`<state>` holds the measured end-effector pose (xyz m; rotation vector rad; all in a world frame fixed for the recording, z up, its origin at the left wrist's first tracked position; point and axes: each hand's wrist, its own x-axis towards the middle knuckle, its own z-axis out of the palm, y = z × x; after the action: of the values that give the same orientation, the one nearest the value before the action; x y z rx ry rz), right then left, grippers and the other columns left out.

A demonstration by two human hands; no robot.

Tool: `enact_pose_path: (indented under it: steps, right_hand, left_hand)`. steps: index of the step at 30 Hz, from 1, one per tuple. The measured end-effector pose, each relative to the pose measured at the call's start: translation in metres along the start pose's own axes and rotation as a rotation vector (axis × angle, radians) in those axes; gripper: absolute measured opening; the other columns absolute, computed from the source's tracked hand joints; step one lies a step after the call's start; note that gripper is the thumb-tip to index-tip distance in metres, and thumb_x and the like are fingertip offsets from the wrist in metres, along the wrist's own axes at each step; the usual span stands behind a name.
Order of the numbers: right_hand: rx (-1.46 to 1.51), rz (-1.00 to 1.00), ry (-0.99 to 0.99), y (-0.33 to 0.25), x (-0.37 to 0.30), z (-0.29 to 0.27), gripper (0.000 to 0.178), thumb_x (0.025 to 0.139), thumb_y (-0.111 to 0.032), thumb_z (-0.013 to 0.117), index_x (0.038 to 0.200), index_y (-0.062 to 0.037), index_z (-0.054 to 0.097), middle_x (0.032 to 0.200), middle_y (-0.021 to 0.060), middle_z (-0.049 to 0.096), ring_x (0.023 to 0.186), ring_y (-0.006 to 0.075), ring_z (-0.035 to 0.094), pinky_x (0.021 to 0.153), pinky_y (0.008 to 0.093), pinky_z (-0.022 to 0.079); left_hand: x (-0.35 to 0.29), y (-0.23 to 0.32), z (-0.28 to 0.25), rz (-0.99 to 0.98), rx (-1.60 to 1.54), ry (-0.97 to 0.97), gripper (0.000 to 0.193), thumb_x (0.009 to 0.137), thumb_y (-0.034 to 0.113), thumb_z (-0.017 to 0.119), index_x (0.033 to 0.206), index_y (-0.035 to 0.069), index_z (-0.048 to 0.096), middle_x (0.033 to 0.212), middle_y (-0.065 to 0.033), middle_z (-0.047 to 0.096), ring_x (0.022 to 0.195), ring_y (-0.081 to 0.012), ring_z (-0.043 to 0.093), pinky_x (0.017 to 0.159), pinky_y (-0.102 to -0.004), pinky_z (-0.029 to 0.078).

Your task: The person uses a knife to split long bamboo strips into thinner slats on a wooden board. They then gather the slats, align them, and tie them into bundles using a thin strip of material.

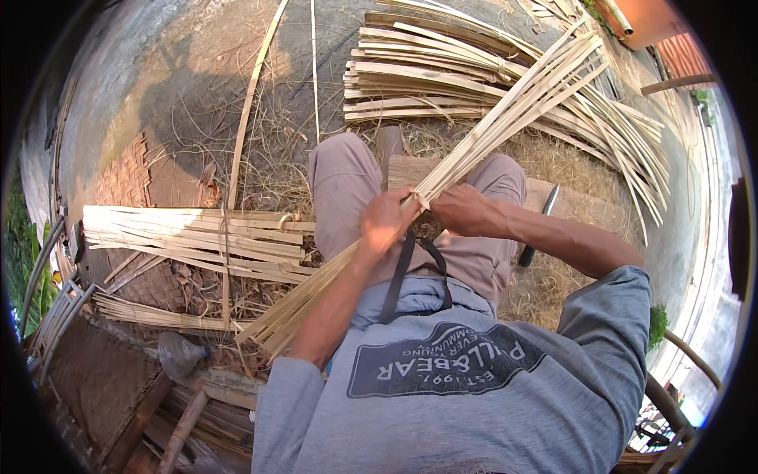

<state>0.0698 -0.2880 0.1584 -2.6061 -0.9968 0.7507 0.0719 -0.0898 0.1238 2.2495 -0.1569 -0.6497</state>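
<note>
A bundle of split bamboo strips (pixel 505 126) lies slantwise across my lap, its far end fanned out at the upper right. My left hand (pixel 385 220) is wrapped round the middle of the bundle. Close beside it, my right hand (pixel 462 210) is closed at a thin tie band (pixel 422 199) that circles the strips; its fingertips are partly hidden, and it seems to pinch the band's end. A knife (pixel 539 225) with a black handle lies to the right of my right thigh, under my forearm's line.
A large stack of bamboo strips (pixel 426 75) lies ahead, partly behind the held bundle. More strips (pixel 189 237) lie at the left, beside a woven mat piece (pixel 126 174). One long strip (pixel 251 103) runs away from me. Fibre shavings (pixel 276 166) litter the ground. A clear plastic bag (pixel 180 354) sits lower left.
</note>
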Motion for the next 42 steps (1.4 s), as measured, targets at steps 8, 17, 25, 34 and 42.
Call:
enact_pose_path:
  steps: [8, 17, 25, 34, 42]
  right_hand:
    - [0.695, 0.216, -0.32, 0.024, 0.062, -0.047, 0.028, 0.101, -0.021, 0.056, 0.091, 0.0033, 0.067, 0.082, 0.0224, 0.068, 0.082, 0.0409, 0.067, 0.072, 0.0461, 0.053]
    - [0.183, 0.239, 0.329, 0.01, -0.007, 0.0, 0.012, 0.091, -0.005, 0.057, 0.101, 0.0004, 0.055, 0.081, 0.0224, 0.064, 0.072, 0.0417, 0.065, 0.062, 0.0489, 0.05]
    - [0.439, 0.447, 0.368, -0.002, -0.013, 0.049, 0.015, 0.094, -0.011, 0.06, 0.087, 0.0025, 0.063, 0.068, 0.0223, 0.064, 0.064, 0.0411, 0.065, 0.06, 0.049, 0.05]
    - [1.136, 0.561, 0.15, -0.012, -0.015, 0.052, 0.024, 0.102, -0.021, 0.061, 0.104, 0.0006, 0.073, 0.073, 0.0014, 0.065, 0.06, 0.0098, 0.056, 0.054, 0.0271, 0.044]
    - [1.9, 0.441, 0.071, 0.002, -0.014, 0.057, 0.022, 0.098, -0.022, 0.071, 0.104, -0.0015, 0.066, 0.088, 0.0019, 0.066, 0.076, 0.0085, 0.063, 0.068, 0.0226, 0.056]
  left_hand:
    - [-0.003, -0.009, 0.019, 0.036, 0.142, 0.112, 0.032, 0.089, 0.042, 0.07, 0.109, 0.018, 0.077, 0.081, -0.0134, 0.073, 0.083, -0.0315, 0.073, 0.067, -0.0454, 0.057]
    - [-0.002, -0.014, 0.019, 0.041, 0.033, 0.109, 0.049, 0.091, 0.053, 0.065, 0.116, 0.011, 0.074, 0.078, -0.0156, 0.073, 0.072, -0.0296, 0.073, 0.073, -0.0446, 0.056]
    - [0.01, -0.001, -0.014, -0.03, -0.063, -0.309, 0.052, 0.089, 0.046, 0.072, 0.12, 0.006, 0.068, 0.086, -0.0218, 0.073, 0.083, -0.0369, 0.073, 0.075, -0.0481, 0.057]
    - [0.017, -0.035, -0.005, 0.201, -0.194, -0.371, 0.062, 0.087, 0.032, 0.079, 0.136, 0.001, 0.057, 0.114, -0.02, 0.071, 0.106, -0.0274, 0.069, 0.092, -0.0376, 0.053]
    - [0.025, -0.046, 0.0, 0.048, -0.377, -0.36, 0.071, 0.099, 0.053, 0.056, 0.153, 0.008, 0.043, 0.134, -0.0235, 0.063, 0.132, -0.0345, 0.056, 0.109, -0.0364, 0.042]
